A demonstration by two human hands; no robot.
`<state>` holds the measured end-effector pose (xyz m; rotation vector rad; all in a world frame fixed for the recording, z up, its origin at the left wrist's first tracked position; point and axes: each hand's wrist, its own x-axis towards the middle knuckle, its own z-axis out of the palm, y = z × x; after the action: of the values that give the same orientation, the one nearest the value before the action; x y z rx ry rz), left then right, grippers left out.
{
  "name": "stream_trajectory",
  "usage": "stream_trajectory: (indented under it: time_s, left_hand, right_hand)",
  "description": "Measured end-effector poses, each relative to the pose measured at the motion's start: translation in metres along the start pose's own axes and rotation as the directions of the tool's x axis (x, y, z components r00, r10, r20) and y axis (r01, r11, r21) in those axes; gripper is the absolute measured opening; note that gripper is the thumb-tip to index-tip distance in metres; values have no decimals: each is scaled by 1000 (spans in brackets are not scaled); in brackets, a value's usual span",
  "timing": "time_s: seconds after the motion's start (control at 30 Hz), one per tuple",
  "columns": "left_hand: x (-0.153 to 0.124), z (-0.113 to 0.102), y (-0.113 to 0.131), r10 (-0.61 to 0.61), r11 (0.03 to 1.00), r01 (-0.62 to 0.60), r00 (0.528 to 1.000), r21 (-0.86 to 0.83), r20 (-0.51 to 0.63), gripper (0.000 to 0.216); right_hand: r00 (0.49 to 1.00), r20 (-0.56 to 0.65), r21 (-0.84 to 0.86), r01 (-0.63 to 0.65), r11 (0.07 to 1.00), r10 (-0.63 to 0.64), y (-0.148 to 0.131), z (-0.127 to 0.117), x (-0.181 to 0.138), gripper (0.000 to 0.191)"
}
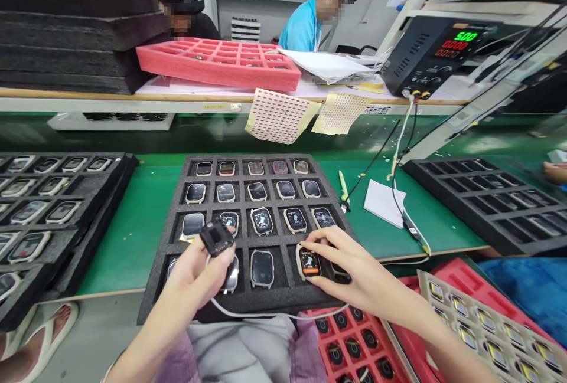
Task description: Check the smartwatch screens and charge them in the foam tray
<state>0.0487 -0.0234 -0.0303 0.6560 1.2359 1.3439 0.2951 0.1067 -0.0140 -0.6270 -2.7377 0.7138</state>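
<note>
A black foam tray [277,284] in front of me holds rows of smartwatch bodies without straps. Between thumb and fingers, my left hand [201,274] pinches a small black square device [217,237] above the tray's left side. It partly covers the watches behind it. A white cable [274,315] loops from under that hand along the tray's front edge. My right hand [349,268] grips a smartwatch [309,261] by its edges in the front row; its lit screen shows an orange bar. Beside it, a dark-screened watch [262,268] lies in its slot.
More watch trays stand at left [104,194] and right [487,194]. A red foam tray [323,350] with round black parts and a beige tray [443,280] lie at lower right. A power supply [436,52] sits on the shelf. Two people are across the bench.
</note>
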Motion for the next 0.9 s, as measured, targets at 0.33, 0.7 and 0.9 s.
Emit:
stream_trajectory:
  time_s: [0.33, 0.7, 0.9]
  left_hand:
    - [2, -10, -13, 46, 997, -51, 995, 55, 90, 29]
    - [5, -23, -10, 48, 997, -59, 981, 55, 186, 27]
    - [1, -21, -11, 71, 997, -78, 965, 17, 252, 42]
  right_hand:
    - [956, 233, -416, 263, 871, -177, -50, 31, 62, 19]
    - [962, 14, -106, 273, 956, -273, -49, 18, 67, 32]
    - [868, 32, -348, 475, 808, -496, -62, 30, 92, 26]
